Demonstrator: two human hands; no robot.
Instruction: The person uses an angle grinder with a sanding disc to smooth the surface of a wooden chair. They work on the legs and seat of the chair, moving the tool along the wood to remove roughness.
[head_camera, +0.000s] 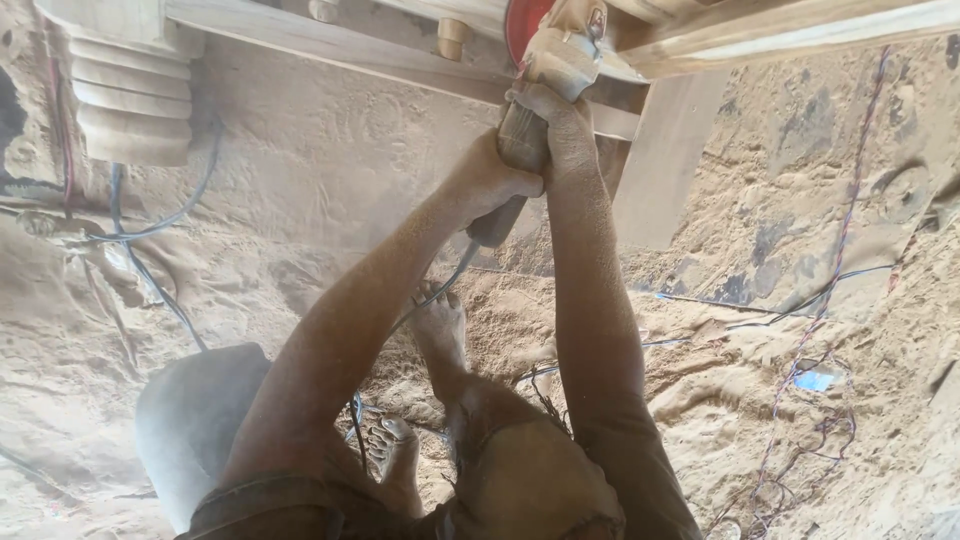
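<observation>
Bare dust-coated arms, bare feet (440, 330), brown rolled-up trousers (530, 480).

No packages, signs or screens are visible anywhere in the head view. One possible item only: a small light-blue scrap (815, 380) lying on the sawdust at the lower right of the frame, among thin wires; whether it is a label or wrapper cannot be determined. No other printed matter observed.

Above the fingers (535, 100), the angle grinder's red disc (520, 22) runs off the top edge, its handle (505, 190) largely hidden beneath both hands.
</observation>
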